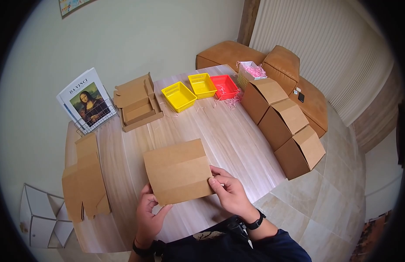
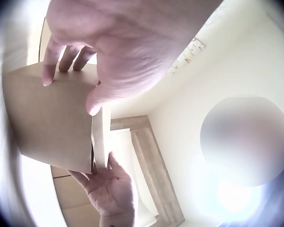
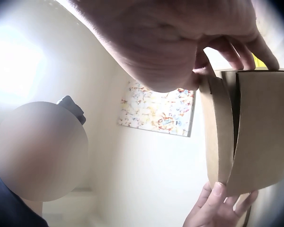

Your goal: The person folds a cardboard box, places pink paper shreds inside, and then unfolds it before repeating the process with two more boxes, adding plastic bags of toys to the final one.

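A brown cardboard box [image 1: 178, 170] is held over the near side of the table between both hands. My left hand [image 1: 150, 214] grips its left side, the thumb at the near edge. My right hand [image 1: 232, 194] pinches the right side, thumb on top and fingers at the far side. In the right wrist view a narrow gap runs along the box's [image 3: 262, 132] edge, between a flap and the larger panel. The left wrist view shows the left thumb [image 2: 93, 103] at the edge of the same box, with the other fingers spread on its panel.
A flat cardboard blank [image 1: 84, 183] lies on the table [image 1: 215, 131] at the left. Behind stand a wire rack with a book [image 1: 91, 105], an open cardboard box [image 1: 139, 107], yellow baskets [image 1: 180, 96] and a red basket [image 1: 224, 87]. Closed boxes [image 1: 294, 148] line the right edge.
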